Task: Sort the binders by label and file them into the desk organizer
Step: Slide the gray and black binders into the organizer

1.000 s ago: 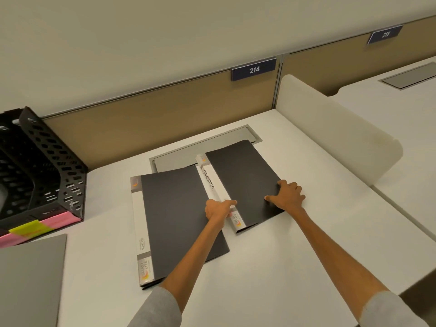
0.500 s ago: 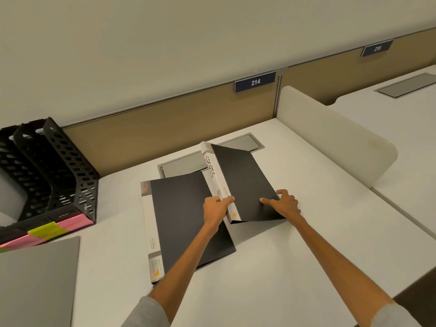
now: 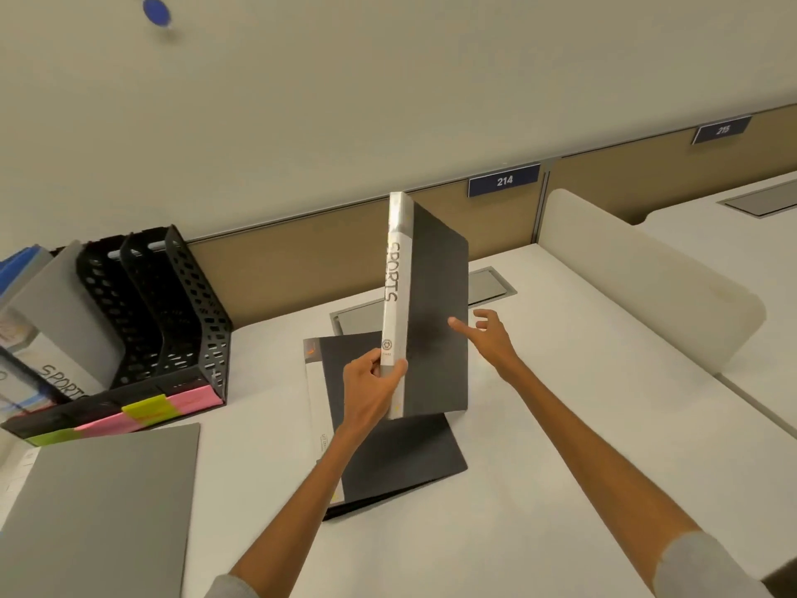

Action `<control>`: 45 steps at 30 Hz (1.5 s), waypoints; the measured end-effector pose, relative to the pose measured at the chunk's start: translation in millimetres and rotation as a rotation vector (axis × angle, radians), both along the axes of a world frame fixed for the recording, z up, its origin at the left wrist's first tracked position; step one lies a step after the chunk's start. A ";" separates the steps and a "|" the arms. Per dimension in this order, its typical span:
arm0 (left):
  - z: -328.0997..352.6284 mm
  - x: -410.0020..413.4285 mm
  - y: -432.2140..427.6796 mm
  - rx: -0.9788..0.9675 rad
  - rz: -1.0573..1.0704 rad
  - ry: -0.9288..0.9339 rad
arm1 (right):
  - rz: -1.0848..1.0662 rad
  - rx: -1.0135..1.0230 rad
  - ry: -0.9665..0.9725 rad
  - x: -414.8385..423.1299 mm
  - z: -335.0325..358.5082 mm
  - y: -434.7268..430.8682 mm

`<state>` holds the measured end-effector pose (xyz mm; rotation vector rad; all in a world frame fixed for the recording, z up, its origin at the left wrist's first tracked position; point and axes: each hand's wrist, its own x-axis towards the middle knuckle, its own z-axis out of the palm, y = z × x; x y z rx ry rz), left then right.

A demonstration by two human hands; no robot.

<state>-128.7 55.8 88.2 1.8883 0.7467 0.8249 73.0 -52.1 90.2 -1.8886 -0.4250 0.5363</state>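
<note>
- Nearest, a grey folder (image 3: 99, 511) is laid flat at the left front of the desk (image 3: 560, 446).
- Next, the left hand (image 3: 371, 390) is wrapped round the lower spine of the SPORTS binder (image 3: 435, 321), thumb on the near side and fingers curled onto the white spine.
- That binder is held upright and clear of the desk, with the spine label turned to the camera and the black cover facing right.
- Beside it, the right hand (image 3: 491, 334) is kept loose with fingers spread. The index fingertip is pointed at the cover; contact cannot be confirmed.
- Underneath, a second binder (image 3: 388, 459) is lying flat on the desk, white spine to the left, partly hidden by the left forearm.
- Further left, the organizer (image 3: 172, 312) is stood on the desk, well apart from the held binder. It is black and perforated, with upright dividers.
- Pink and yellow-green notes (image 3: 146, 410) are stuck along its front lip.
- A grey binder (image 3: 56, 338) marked SPORT is filed upright at its left end; the exact slot cannot be told.
- Behind the held binder, a metal hatch (image 3: 487, 287) is set into the desk, partly covered.
- To the right, a white divider (image 3: 647, 287) is fixed along the desk edge.
- Farthest back, plate 214 (image 3: 503, 180) and plate 215 (image 3: 722, 130) are mounted on the rear panel.
</note>
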 end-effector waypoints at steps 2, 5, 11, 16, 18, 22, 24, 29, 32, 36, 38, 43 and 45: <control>2.1 -16.8 3.9 0.059 0.003 -0.012 | 0.031 0.103 -0.039 -8.0 34.1 26.1; 5.1 -39.3 8.9 0.127 0.039 -0.042 | 0.097 0.227 -0.129 -24.6 93.9 64.4; 11.4 -82.0 35.7 0.253 0.116 -0.096 | 0.220 0.355 -0.409 -89.9 195.3 142.0; 20.1 -125.1 73.9 0.383 0.193 -0.082 | 0.245 0.232 -0.682 -159.9 237.1 194.4; 21.1 -143.2 88.3 0.426 0.232 -0.063 | 0.256 0.234 -0.728 -179.9 246.8 210.9; 22.8 -176.5 111.7 0.459 0.316 -0.068 | 0.359 0.298 -0.773 -216.3 263.2 236.5; 27.5 -189.2 118.3 0.470 0.344 -0.070 | 0.397 0.374 -0.750 -233.1 269.8 247.3; 35.1 -220.6 149.1 0.457 0.403 -0.017 | 0.446 0.519 -0.680 -280.9 279.1 276.9; 37.4 -244.1 172.2 0.464 0.436 0.004 | 0.525 0.613 -0.595 -308.6 282.5 294.8; 39.6 -273.4 202.4 0.496 0.469 -0.008 | 0.607 0.719 -0.553 -340.9 286.4 316.2; 40.7 -285.6 215.7 0.508 0.496 -0.023 | 0.635 0.761 -0.525 -353.4 287.5 327.6; 42.9 -306.6 246.2 0.522 0.547 -0.049 | 0.683 0.826 -0.474 -377.6 284.0 360.7; 41.6 -313.6 261.3 0.521 0.569 -0.041 | 0.705 0.851 -0.461 -382.5 280.6 373.1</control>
